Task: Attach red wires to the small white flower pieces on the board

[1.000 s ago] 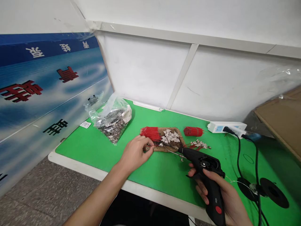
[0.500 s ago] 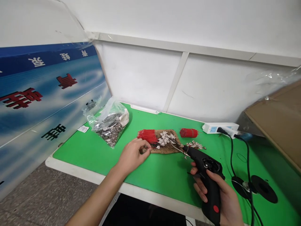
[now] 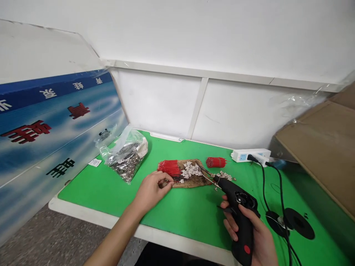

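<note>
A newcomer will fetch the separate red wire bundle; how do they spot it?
On the green tabletop, find the white power strip. To its left lies the red wire bundle, gathered into a tight roll; unlike the row of red wires near the left hand, it lies off the brown board.

We could pass over the green table [image 3: 177, 216] in front of the board [image 3: 191, 181]; 2 cords [image 3: 282, 195] and a spool [image 3: 294, 218] blocked our right, a bag [image 3: 126, 159] our left.
</note>
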`<state>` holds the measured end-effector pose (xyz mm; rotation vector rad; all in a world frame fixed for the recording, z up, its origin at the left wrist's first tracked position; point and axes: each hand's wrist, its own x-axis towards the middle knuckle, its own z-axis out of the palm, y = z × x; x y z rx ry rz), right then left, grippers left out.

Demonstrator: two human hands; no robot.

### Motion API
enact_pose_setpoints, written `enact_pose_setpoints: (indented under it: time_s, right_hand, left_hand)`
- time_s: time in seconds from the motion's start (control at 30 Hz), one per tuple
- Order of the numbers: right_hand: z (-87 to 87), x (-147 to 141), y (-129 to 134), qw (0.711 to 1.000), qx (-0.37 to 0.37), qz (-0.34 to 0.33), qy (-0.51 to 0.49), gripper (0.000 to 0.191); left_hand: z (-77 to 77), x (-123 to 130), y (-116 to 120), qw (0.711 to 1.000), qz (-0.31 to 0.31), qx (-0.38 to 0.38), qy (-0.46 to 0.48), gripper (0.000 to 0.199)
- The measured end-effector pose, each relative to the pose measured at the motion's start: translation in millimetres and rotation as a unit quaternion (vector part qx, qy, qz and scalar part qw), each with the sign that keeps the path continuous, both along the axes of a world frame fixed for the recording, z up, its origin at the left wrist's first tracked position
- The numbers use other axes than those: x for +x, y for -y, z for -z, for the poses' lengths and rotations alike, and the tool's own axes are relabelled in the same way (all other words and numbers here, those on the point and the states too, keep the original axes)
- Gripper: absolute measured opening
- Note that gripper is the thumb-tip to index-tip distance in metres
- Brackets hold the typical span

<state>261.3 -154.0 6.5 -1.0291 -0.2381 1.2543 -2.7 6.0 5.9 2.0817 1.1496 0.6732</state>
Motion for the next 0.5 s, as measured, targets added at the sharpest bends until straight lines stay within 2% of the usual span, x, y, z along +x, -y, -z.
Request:
enact_pose_setpoints:
  time_s: [0.5]
  right_hand:
    - [0.2,-0.1,1.6,0.997,0.032,0.047,-0.053,0.048]
  left_hand:
    - [4.9,-1.0,-3.4,1.000,-0.003,0.009,0.014,0.025]
